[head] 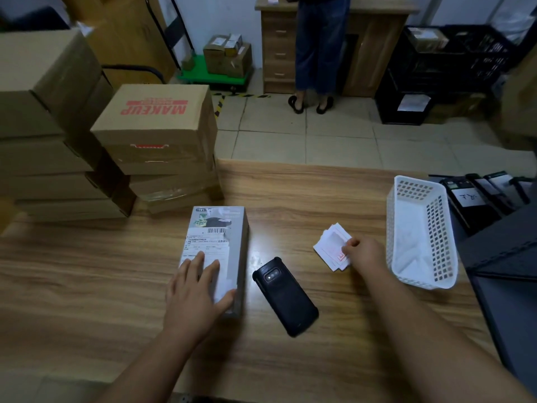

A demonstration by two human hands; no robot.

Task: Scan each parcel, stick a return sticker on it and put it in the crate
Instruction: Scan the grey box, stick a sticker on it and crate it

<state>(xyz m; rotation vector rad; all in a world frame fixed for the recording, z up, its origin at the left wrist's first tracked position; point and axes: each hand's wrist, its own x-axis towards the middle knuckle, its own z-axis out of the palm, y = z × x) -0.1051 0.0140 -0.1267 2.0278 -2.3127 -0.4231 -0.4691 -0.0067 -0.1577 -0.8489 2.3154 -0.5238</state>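
Where the grey parcel (216, 251) lies flat on the table (87, 271), the left hand (195, 295) rests open-fingered on its label; a black scanner (284, 296) lies just beside it; further right, the right hand (364, 253) pinches a stack of return stickers (332, 242); a white basket (421, 231) stands nearby.

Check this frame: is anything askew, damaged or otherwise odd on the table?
Little stands out. The scanner lies face down and slanted between the parcel and the sticker sheets. Those sheets are loosely fanned, not squared up. The parcel's shipping label looks torn along its right edge. Nothing is spilled.
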